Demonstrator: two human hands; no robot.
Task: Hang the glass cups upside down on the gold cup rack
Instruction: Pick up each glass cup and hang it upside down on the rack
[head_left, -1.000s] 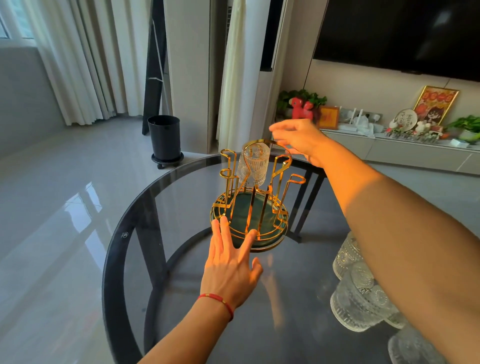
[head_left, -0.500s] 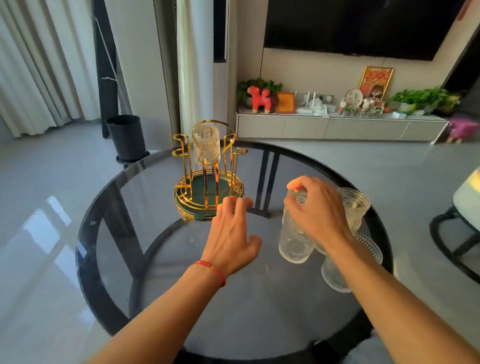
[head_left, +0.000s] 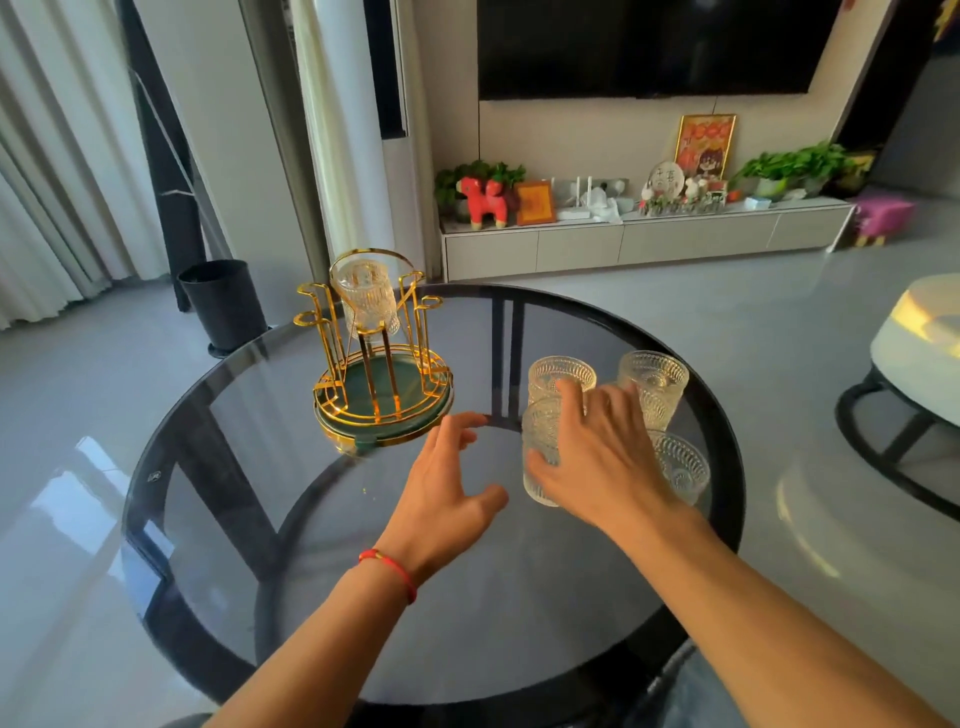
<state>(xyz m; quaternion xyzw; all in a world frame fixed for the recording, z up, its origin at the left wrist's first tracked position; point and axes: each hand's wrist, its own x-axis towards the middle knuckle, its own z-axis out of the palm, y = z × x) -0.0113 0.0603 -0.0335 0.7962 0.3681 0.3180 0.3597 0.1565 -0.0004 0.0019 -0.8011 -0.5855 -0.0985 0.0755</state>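
Note:
The gold cup rack (head_left: 382, 387) with a green base stands at the far left of the round glass table (head_left: 363, 597). One glass cup (head_left: 367, 297) hangs upside down on a rear prong. Several patterned glass cups stand upright at the right. My right hand (head_left: 602, 457) wraps around the nearest cup (head_left: 540, 457), thumb on its left side. Behind it are a second cup (head_left: 558, 375) and a third cup (head_left: 655, 384); another cup (head_left: 680, 465) is partly hidden by my hand. My left hand (head_left: 447, 493) hovers open just in front of the rack, holding nothing.
A black bin (head_left: 223, 306) sits on the floor behind the table at left. A low white cabinet (head_left: 644, 244) with ornaments runs along the back wall. A round stool (head_left: 914, 395) stands to the right of the table.
My right hand left the rack, where one cup now hangs, swung to the cups at the right and closed on the nearest one. My left hand drew back slightly from the rack base.

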